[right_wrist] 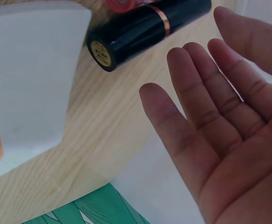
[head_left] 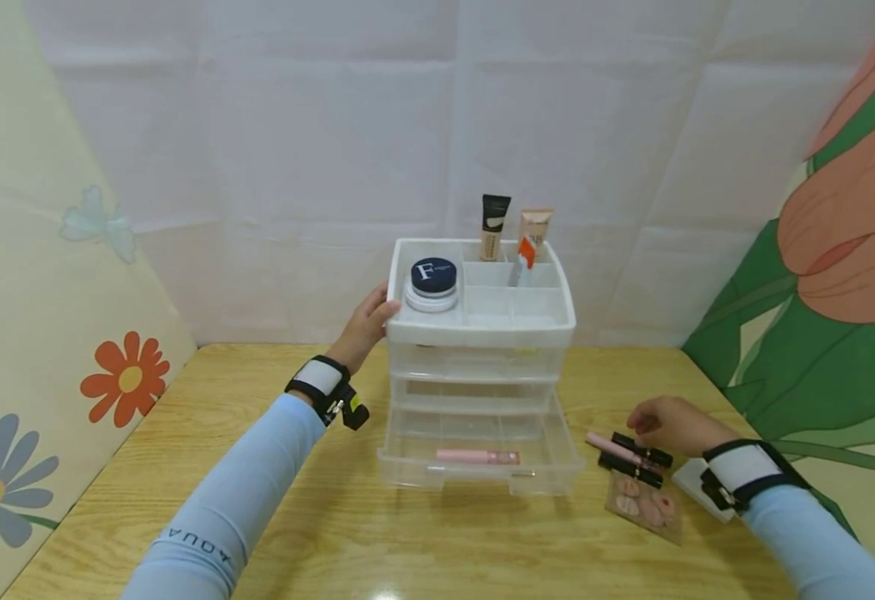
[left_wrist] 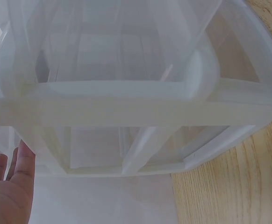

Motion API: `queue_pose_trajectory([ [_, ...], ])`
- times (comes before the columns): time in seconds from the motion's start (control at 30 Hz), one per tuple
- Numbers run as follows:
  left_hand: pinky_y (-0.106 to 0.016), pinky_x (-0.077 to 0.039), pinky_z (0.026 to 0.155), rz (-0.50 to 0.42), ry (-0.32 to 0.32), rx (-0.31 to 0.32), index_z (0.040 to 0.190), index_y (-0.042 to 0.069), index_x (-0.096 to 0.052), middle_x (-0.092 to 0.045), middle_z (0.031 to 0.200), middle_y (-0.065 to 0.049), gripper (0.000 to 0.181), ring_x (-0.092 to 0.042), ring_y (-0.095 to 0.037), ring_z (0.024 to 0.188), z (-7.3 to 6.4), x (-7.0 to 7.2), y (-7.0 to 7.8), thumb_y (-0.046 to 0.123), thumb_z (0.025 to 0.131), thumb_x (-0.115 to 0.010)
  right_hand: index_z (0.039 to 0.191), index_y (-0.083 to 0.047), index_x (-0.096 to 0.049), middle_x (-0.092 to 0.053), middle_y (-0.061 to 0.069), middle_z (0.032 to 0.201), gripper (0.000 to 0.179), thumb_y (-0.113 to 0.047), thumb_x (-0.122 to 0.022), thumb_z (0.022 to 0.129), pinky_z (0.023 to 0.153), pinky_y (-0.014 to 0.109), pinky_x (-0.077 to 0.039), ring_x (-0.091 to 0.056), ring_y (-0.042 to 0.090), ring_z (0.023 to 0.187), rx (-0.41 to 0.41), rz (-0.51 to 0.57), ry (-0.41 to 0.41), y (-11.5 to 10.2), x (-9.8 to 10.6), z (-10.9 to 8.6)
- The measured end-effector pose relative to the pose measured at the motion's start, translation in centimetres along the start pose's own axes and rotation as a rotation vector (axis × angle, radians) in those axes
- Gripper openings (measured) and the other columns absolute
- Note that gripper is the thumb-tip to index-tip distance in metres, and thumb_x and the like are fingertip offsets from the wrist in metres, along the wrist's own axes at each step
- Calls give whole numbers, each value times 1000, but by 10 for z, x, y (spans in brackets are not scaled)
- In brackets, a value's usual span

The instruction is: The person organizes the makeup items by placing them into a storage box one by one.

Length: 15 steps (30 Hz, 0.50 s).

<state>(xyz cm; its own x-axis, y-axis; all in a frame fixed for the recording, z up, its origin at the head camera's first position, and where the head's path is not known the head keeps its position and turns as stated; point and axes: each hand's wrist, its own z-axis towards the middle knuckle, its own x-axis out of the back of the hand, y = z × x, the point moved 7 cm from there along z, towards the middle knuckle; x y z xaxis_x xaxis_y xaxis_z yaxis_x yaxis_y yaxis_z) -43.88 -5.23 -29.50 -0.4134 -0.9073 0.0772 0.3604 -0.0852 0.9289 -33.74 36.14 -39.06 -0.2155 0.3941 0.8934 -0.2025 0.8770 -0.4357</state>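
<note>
A white makeup organizer (head_left: 480,336) with clear drawers stands on the table, its bottom drawer (head_left: 407,471) pulled out with a pink tube (head_left: 475,457) inside. My left hand (head_left: 366,325) rests against the organizer's upper left side; in the left wrist view its fingers (left_wrist: 25,170) lie extended along the frame. Over at the right, my right hand (head_left: 677,423) hovers by a small group of cosmetics, palm empty and fingers apart. Below it lie a black lipstick tube (right_wrist: 140,35), another black tube (head_left: 630,468) and a pink tube (head_left: 613,447).
A blush palette (head_left: 643,508) and a white case (right_wrist: 33,79) lie beside the tubes. On the organizer's top sit a dark-lidded round jar (head_left: 433,277), a black-capped tube (head_left: 492,225), a beige tube (head_left: 537,223) and an orange-tipped item (head_left: 525,254). A white cloth backdrop (head_left: 317,167) stands behind.
</note>
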Motion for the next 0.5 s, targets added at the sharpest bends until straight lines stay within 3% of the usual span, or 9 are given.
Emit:
queue_pose_trajectory([
  [0.5,-50,-38,104,9,4,-5,153,5,-25,-38,147,-21,68,-45,-34,124,2,1,-3,31,93,-44,94,7,-66,-67,11,90,16,7,-69,78,73,46,-53,-63,30,85,8,0,-11,5,-11,5],
])
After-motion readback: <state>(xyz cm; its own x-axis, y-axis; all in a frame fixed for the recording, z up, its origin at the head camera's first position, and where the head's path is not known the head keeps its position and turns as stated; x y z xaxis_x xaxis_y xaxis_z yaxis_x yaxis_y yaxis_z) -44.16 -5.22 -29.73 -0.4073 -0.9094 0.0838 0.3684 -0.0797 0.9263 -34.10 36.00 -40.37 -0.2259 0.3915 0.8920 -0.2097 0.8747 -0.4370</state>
